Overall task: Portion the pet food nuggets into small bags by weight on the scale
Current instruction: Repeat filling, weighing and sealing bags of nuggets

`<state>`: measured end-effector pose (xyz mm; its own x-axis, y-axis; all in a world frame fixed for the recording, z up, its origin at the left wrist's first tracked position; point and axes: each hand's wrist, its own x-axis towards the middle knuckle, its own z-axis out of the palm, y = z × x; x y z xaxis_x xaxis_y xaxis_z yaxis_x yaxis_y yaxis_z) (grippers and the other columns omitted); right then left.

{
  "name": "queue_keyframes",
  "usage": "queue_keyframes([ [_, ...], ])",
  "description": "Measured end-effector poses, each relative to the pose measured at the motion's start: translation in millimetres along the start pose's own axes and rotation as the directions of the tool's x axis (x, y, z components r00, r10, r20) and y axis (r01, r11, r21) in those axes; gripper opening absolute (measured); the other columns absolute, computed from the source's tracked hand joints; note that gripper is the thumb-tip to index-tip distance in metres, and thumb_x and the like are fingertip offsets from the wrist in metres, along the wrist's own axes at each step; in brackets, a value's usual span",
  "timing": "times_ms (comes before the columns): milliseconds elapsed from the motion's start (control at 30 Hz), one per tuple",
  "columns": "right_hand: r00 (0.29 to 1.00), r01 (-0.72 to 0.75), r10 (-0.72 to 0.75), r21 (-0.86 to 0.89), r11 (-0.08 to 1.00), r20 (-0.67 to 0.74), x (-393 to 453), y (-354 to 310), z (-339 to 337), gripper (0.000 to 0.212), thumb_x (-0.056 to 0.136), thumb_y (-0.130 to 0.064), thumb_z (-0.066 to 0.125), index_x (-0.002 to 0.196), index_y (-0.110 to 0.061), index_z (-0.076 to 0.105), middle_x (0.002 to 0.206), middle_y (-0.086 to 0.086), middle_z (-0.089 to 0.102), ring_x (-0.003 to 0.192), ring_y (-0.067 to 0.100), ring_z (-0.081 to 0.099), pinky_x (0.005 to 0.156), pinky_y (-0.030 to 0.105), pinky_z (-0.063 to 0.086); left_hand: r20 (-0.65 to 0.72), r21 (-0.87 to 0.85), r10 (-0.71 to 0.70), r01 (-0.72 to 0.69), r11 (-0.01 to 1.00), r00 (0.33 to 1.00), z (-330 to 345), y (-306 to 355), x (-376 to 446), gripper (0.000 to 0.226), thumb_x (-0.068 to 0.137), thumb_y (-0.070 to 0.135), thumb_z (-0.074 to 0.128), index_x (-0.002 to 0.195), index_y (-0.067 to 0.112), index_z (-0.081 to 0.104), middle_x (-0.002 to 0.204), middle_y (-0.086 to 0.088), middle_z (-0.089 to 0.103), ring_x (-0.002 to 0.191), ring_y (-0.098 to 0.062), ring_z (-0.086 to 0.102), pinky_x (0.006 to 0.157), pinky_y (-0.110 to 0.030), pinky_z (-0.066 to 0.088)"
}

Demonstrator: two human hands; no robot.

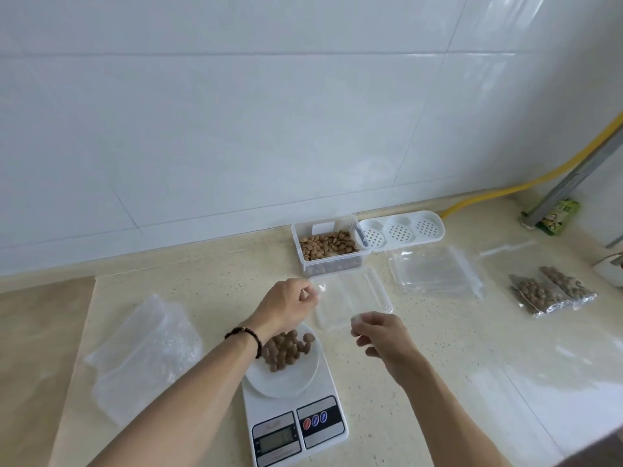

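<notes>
A white digital scale [293, 429] stands at the counter's front, with a white dish [290, 379] on it holding brown nuggets [286, 348]. Above and behind the dish, my left hand [290, 305] pinches one edge of a small clear bag [337, 305]. My right hand [381, 335] pinches the bag's other edge, so it is stretched between them. The bag is see-through and hard to tell from the clear lid [371, 291] lying under it. A clear container [328, 246] of nuggets sits behind, near the wall.
A stack of empty clear bags [435, 271] lies right of the lid, and two filled bags [546, 294] further right. Bubble wrap [145, 352] lies left of the scale. A white perforated tray [401, 230], a yellow hose [505, 190] and a green packet [559, 217] line the wall.
</notes>
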<state>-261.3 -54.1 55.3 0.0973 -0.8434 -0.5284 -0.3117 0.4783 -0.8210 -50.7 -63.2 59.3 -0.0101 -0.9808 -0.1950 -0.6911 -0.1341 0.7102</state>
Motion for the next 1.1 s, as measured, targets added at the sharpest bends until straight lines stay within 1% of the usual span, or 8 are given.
queue_keyframes([
  [133,0.987,0.096,-0.120,0.212,0.973,0.105,-10,-38,2,0.014,0.089,-0.018,0.070,0.080,-0.007,0.066,0.072,0.004,0.063,0.062,0.011,0.054,0.058,0.025,0.041,-0.045,-0.175,0.076,-0.083,0.981,0.996,-31,22,-12,0.037,0.097,0.049,0.046,0.097,0.018,0.066,0.070,0.008,0.054,0.060,-0.002,0.052,0.058,-0.021,0.044],
  [300,0.945,0.260,-0.310,0.336,0.905,0.103,-29,-76,6,0.017,0.088,-0.016,0.068,0.073,-0.009,0.067,0.063,0.004,0.056,0.059,0.013,0.048,0.059,0.026,0.039,-0.242,-0.461,0.093,-0.199,0.865,0.966,-55,50,-32,0.026,0.098,0.031,0.053,0.082,0.015,0.065,0.058,0.009,0.047,0.053,-0.009,0.043,0.057,-0.027,0.038],
  [467,0.889,0.440,-0.458,0.248,0.863,0.016,-46,-101,6,0.025,0.088,-0.014,0.070,0.064,-0.012,0.062,0.062,0.005,0.057,0.061,0.015,0.049,0.064,0.027,0.042,-0.351,-0.448,0.108,-0.268,0.853,0.930,-70,68,-44,0.031,0.099,0.029,0.053,0.082,0.004,0.061,0.060,0.000,0.050,0.056,-0.012,0.044,0.056,-0.025,0.039],
  [667,0.827,0.562,-0.562,0.003,0.827,-0.007,-61,-121,7,0.023,0.090,-0.018,0.070,0.067,-0.013,0.070,0.061,0.001,0.059,0.058,0.016,0.048,0.061,0.034,0.042,-0.359,-0.431,0.169,-0.324,0.842,0.918,-76,84,-50,0.031,0.098,0.028,0.055,0.080,0.005,0.065,0.051,0.014,0.049,0.049,-0.005,0.042,0.052,-0.021,0.037],
  [800,0.790,0.580,-0.604,-0.188,0.793,-0.108,-64,-125,-1,0.027,0.089,-0.015,0.069,0.063,-0.007,0.066,0.057,0.002,0.055,0.055,0.015,0.045,0.057,0.034,0.039,-0.354,-0.516,0.161,-0.336,0.788,0.921,-79,89,-51,0.029,0.093,0.023,0.064,0.073,0.001,0.067,0.058,-0.003,0.058,0.055,-0.012,0.053,0.058,-0.026,0.049],
  [900,0.811,0.561,-0.578,-0.168,0.811,-0.084,-70,-128,-8,0.025,0.089,-0.016,0.071,0.068,-0.004,0.068,0.057,-0.002,0.061,0.057,0.005,0.053,0.058,0.028,0.045,-0.372,-0.524,0.156,-0.346,0.779,0.915,-80,90,-52,0.021,0.091,0.017,0.066,0.075,0.004,0.069,0.061,-0.004,0.062,0.057,-0.014,0.057,0.062,-0.030,0.051],
  [1033,0.835,0.550,-0.550,0.008,0.835,0.022,-80,-132,-18,0.015,0.088,-0.019,0.071,0.079,-0.007,0.073,0.067,0.005,0.065,0.062,0.013,0.057,0.061,0.024,0.050,-0.414,-0.517,0.150,-0.368,0.773,0.898,-82,95,-52,0.021,0.092,0.013,0.065,0.073,0.003,0.066,0.059,-0.004,0.061,0.055,-0.014,0.055,0.059,-0.027,0.049],
  [1100,0.830,0.555,-0.557,-0.071,0.829,-0.011,-80,-134,-22,0.020,0.090,-0.020,0.070,0.078,-0.005,0.071,0.065,0.005,0.063,0.061,0.016,0.056,0.061,0.027,0.050,-0.412,-0.532,0.141,-0.363,0.765,0.900,-81,98,-51,0.022,0.092,0.013,0.064,0.073,0.004,0.066,0.059,-0.004,0.060,0.056,-0.014,0.054,0.060,-0.028,0.049],
])
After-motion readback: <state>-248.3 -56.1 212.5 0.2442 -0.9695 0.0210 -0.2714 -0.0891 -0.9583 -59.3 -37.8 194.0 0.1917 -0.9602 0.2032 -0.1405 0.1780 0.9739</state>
